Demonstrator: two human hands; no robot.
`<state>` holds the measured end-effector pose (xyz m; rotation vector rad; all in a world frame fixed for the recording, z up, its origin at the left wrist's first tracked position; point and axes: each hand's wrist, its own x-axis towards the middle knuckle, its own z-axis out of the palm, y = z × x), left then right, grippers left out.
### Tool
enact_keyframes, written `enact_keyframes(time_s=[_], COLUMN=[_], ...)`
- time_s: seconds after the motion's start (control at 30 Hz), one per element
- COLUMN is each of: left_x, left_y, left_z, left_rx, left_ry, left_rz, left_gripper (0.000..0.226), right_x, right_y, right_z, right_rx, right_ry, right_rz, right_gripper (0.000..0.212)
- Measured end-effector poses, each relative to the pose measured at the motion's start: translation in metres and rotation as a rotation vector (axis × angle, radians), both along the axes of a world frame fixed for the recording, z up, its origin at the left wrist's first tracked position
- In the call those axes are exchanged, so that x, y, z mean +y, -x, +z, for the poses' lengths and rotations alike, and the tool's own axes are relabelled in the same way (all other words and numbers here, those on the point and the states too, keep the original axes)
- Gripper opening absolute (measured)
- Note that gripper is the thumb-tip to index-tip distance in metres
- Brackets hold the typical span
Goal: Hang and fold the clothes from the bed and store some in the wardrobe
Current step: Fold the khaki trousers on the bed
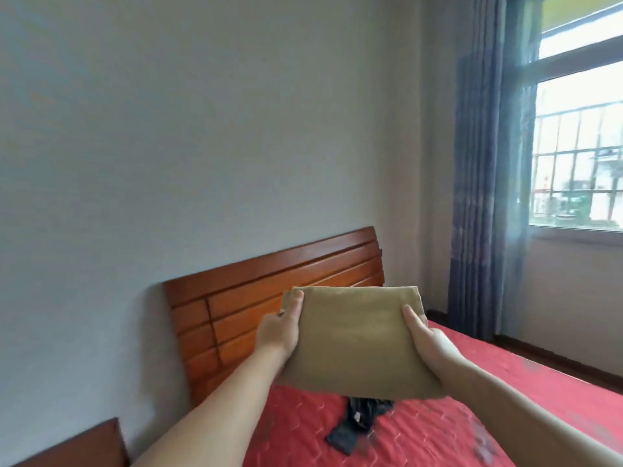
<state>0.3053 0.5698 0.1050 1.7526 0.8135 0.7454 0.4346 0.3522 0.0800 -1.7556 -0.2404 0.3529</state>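
— Do you see any writing you can read, anywhere in the frame?
— No. The small pale tag on the dark garment (pixel 357 423), lower centre of the frame, is too blurred for you to make out; nothing else bears lettering.

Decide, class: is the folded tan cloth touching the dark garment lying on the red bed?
Cannot tell. In the head view the folded tan cloth, held up by both hands, covers the top of the dark garment, so no gap or contact shows.
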Motion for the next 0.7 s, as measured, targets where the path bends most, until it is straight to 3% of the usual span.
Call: enact_keyframes(time_s=[0.3,0.7], left_x=[0.113,0.239], left_y=[0.232,0.562], left_z=[0.020,-0.077], left_rx=[-0.044,-0.017], left_ry=[0.095,0.229], left_rz=[0.378,0.954], left_gripper=[0.088,0.098], right_x=[0.171,0.421], right_y=[0.163,0.447], right_z=[0.034,-0.038], right_rx=[-0.045,-0.051], right_ry=[0.030,0.181], right_rz=[0.380,0.906], right_gripper=[0.067,0.058])
